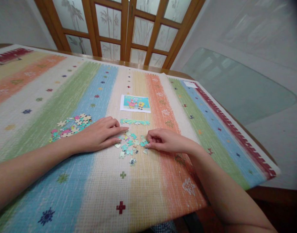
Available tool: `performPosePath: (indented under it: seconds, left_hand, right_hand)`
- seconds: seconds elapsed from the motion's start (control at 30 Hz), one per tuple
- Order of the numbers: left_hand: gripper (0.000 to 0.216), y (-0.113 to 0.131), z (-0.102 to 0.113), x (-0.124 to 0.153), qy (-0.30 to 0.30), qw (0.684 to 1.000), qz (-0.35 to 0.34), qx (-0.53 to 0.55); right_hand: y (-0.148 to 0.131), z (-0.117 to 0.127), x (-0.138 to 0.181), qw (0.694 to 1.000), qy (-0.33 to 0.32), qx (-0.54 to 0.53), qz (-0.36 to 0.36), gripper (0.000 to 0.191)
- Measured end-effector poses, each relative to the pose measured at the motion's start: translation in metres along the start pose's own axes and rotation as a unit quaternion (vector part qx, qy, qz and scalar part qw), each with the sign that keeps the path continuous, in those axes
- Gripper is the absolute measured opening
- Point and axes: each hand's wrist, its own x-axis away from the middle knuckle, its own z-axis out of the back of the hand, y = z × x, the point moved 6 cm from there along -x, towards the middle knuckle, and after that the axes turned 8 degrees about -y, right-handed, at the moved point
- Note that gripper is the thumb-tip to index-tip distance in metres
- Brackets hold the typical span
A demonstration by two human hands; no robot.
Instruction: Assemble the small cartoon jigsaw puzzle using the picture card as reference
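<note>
A loose cluster of teal, cream and multicoloured puzzle pieces lies on the tablecloth between my hands. My left hand rests at the cluster's left side, index finger and thumb stretched out and apart, fingertips at the pieces. On the right side, my right hand has its fingers curled, with thumb and index finger closed at a teal puzzle piece. Just beyond the cluster is a joined strip of puzzle pieces. Behind the strip lies a printed reference picture with cartoon figures.
A second pile of mixed puzzle pieces lies left of my left hand, partly behind the forearm. The striped tablecloth covers the table. A small white paper is at the far right edge. Wooden glass-paned doors stand beyond.
</note>
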Motion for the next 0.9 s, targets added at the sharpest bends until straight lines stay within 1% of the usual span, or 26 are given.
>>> performPosePath:
  seconds: [0.13,0.27,0.47,0.63,0.77,0.9]
  left_hand:
    - [0.055,0.004,-0.005,0.000,-0.023,0.996,0.020,-0.084]
    - [0.056,0.007,-0.006,0.000,-0.032,0.995,0.007,-0.096]
    - [0.052,0.008,-0.002,0.000,-0.023,0.997,-0.023,-0.068]
    - [0.051,0.003,0.000,0.001,-0.011,1.000,-0.025,-0.009]
    - [0.046,-0.003,0.002,0.002,-0.014,0.998,-0.019,0.050]
    - [0.040,-0.002,0.003,0.003,-0.011,0.997,-0.033,0.070]
  right_hand:
    - [-0.001,0.000,0.000,1.000,0.001,0.005,0.000,0.034]
    - [-0.001,0.000,-0.001,1.000,-0.001,0.003,-0.003,0.032]
    - [-0.001,0.000,0.000,1.000,0.000,0.002,-0.006,0.029]
    - [-0.001,0.000,0.000,1.000,0.000,0.005,-0.004,0.029]
    - [0.000,0.000,0.000,1.000,0.000,0.004,-0.001,0.029]
    - [-0.001,0.000,0.000,1.000,0.000,0.005,0.000,0.029]
